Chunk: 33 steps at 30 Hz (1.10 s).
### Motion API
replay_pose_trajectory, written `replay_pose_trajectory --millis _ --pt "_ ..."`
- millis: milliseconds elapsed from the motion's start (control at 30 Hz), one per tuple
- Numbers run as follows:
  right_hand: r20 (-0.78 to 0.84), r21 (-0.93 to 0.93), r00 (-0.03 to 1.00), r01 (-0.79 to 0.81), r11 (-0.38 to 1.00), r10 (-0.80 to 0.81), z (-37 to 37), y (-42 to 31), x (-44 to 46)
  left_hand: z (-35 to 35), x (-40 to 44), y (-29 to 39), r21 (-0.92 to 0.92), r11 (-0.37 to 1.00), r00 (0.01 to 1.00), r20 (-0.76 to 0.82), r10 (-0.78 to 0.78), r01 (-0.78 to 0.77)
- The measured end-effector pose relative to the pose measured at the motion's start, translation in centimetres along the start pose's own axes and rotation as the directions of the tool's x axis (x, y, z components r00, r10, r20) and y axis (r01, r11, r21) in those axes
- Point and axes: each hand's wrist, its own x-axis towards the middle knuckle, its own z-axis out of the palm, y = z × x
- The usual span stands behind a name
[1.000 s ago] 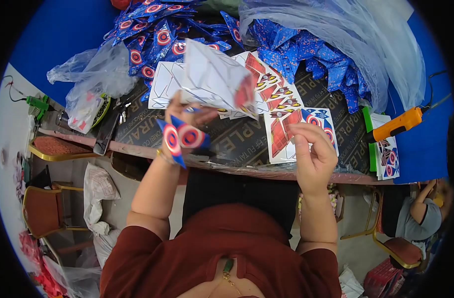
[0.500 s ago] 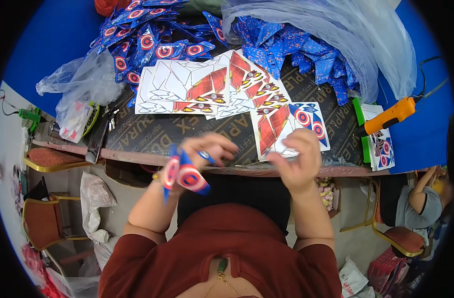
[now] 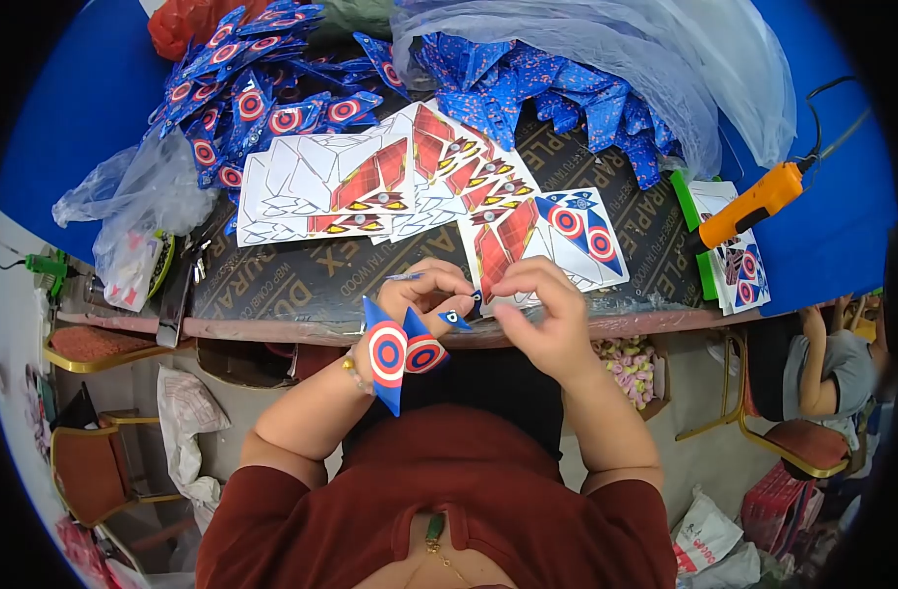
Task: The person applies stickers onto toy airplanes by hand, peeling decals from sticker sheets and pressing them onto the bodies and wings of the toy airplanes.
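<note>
My left hand (image 3: 424,299) pinches a small blue sticker (image 3: 476,298) at its fingertips, near the table's front edge. Blue target stickers (image 3: 387,355) cling to the back of this hand and wrist, and a small blue eye sticker (image 3: 455,320) is on the thumb. My right hand (image 3: 547,319) is beside it, thumb and index finger a little apart, with nothing visible between them. Just beyond the hands lies a sticker sheet (image 3: 498,245) with red and blue pieces. Overlapping white sheets with red figures (image 3: 336,187) lie behind to the left.
Folded blue target pieces (image 3: 250,103) pile up at the back left, speckled blue pieces (image 3: 567,88) under clear plastic at the back right. An orange-handled tool (image 3: 753,208) rests over a green holder (image 3: 692,236) at the right. Another person (image 3: 832,368) sits at far right.
The white sheet from my left hand now lies on the others. Both hands have come together near the table edge, and the left fingertips have closed on a small blue sticker.
</note>
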Motion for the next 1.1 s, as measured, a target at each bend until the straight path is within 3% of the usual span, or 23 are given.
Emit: replay_pose_trajectory --millis 67,233,267,300,333,400,433,467,500,533,600,833,967,1033,1100 --pt "0.025 0.311 0.968 -0.247 0.918 0.251 0.8 1.2 -0.6 0.2 0.2 0.2 0.004 0.998 0.998 -0.012 -0.056 0.056" --pt "0.077 0.336 0.955 -0.294 0.895 0.285 1.0 1.8 0.8 -0.5 1.0 0.3 0.094 0.995 0.999 0.026 0.018 -0.021" --pt "0.045 0.385 0.947 -0.31 0.87 0.318 0.8 2.3 1.4 -0.1 0.8 0.8 -0.09 0.994 0.995 -0.066 -0.069 0.062" --pt "0.015 0.432 0.936 -0.323 0.842 0.351 0.6 2.9 2.2 -0.2 1.0 1.9 -0.021 0.999 0.995 -0.101 0.023 -0.025" --pt "-0.046 0.374 0.94 -0.299 0.878 0.339 0.1 4.5 3.5 -0.6 1.3 2.9 -0.012 0.981 0.977 -0.091 0.19 -0.192" --pt "-0.173 0.156 0.883 -0.412 0.898 0.435 -1.0 7.3 6.8 -0.6 2.1 6.4 -0.421 0.796 0.835 0.141 0.532 -0.436" --pt "-0.184 0.191 0.902 -0.357 0.914 0.39 -1.3 9.5 8.5 -0.7 0.8 8.1 -0.428 0.777 0.806 0.163 0.568 -0.461" --pt "-0.169 0.073 0.917 -0.353 0.933 0.361 -1.6 12.5 9.9 0.0 -0.2 9.5 -0.469 0.698 0.75 0.108 0.653 -0.541" --pt "-0.212 -0.06 0.896 -0.41 0.91 0.39 -1.5 14.9 11.2 1.0 0.4 10.7 -0.53 0.537 0.605 0.056 0.794 -0.656" --pt "-0.262 -0.19 0.873 -0.464 0.865 0.411 -1.3 16.6 12.3 1.8 -0.7 12.8 -0.588 0.544 0.663 0.018 0.748 -0.598" --pt "-0.284 -0.378 0.851 -0.523 0.764 0.442 -0.6 18.2 14.0 3.6 -1.0 14.7 -0.605 0.49 0.661 -0.081 0.746 -0.627" --pt "-0.29 -0.426 0.838 -0.545 0.722 0.462 1.2 20.7 15.3 2.3 -0.7 14.7 -0.567 0.522 0.648 -0.026 0.761 -0.636" --pt "-0.41 -0.107 0.778 -0.56 0.822 0.476 0.6 21.2 14.5 1.5 -0.8 15.3 -0.544 0.534 0.626 0.022 0.78 -0.647" --pt "-0.337 0.357 0.699 -0.525 0.773 0.631 -0.1 19.4 13.8 1.3 -0.8 15.4 -0.541 0.53 0.609 0.04 0.792 -0.653" --pt "-0.34 0.529 0.661 -0.454 0.717 0.669 -1.2 17.1 12.7 1.1 -0.9 15.5 -0.54 0.525 0.594 0.057 0.803 -0.658"
